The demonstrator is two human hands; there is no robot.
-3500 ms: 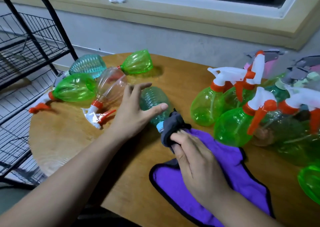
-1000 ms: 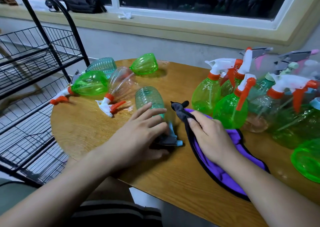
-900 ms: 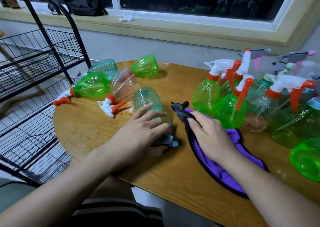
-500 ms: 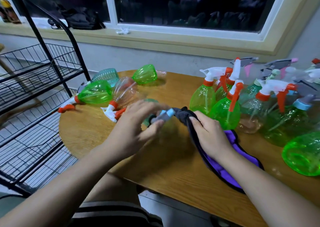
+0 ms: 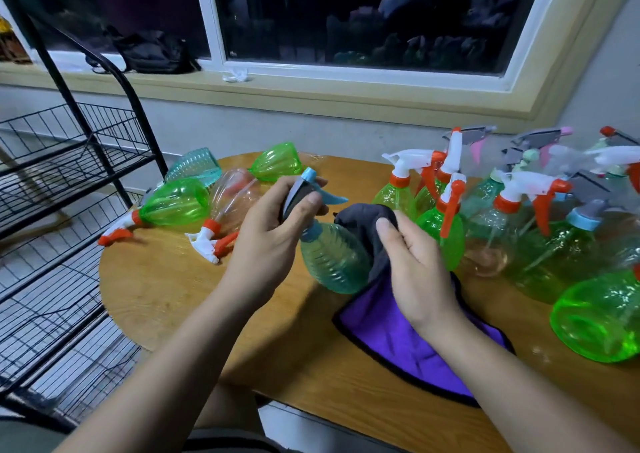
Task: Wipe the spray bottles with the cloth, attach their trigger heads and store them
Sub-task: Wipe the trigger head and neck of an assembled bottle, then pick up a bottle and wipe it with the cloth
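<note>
Now lifted off the counter (image 5: 166,279), the bottle (image 5: 334,262) hangs near-upright, head up in the left hand (image 5: 273,241)'s grip; the right hand (image 5: 415,265) clutches the cloth (image 5: 398,342) against it.

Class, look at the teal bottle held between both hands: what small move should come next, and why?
Probably slide the cloth around the body of the teal bottle. The left hand grips its trigger head, which is already attached, and the right hand holds the cloth against the bottle's side, ready to wipe.

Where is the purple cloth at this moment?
Head view: the purple cloth lies on the table, right of centre; the right hand holds its top up beside the teal bottle.
</note>
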